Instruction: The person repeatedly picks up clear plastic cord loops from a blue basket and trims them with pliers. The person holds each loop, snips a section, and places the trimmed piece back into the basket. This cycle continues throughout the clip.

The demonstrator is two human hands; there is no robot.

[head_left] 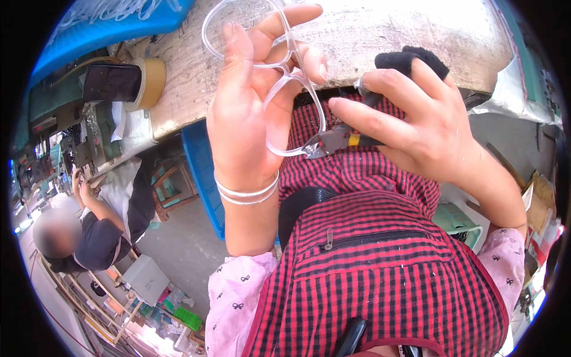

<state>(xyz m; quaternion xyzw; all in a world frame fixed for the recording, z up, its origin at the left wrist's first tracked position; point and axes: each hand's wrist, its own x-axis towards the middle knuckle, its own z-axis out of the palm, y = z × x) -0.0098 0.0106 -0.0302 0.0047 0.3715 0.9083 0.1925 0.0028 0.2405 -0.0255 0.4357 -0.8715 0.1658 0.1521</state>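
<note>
My left hand (241, 110), palm up with a white band at the wrist, holds a clear plastic eyeglass frame (289, 76). The frame has two rounded rims joined by a bridge, and its far rim rises past my fingers. In my right hand (419, 122) is a pair of cutting pliers (328, 143) with dark handles and a yellow mark near the pivot. The plier jaws meet the edge of the near rim; whether they bite into it I cannot tell. A fuzzy black cloth-like piece (410, 59) is by my right fingers.
A worn wooden bench (380, 27) lies ahead. At its left are a tape roll (153, 83), a dark phone-like slab (111, 83) and a blue tray (113, 27) of clear pieces. A blue crate (202, 178) stands below. Another person (107, 238) sits at far left.
</note>
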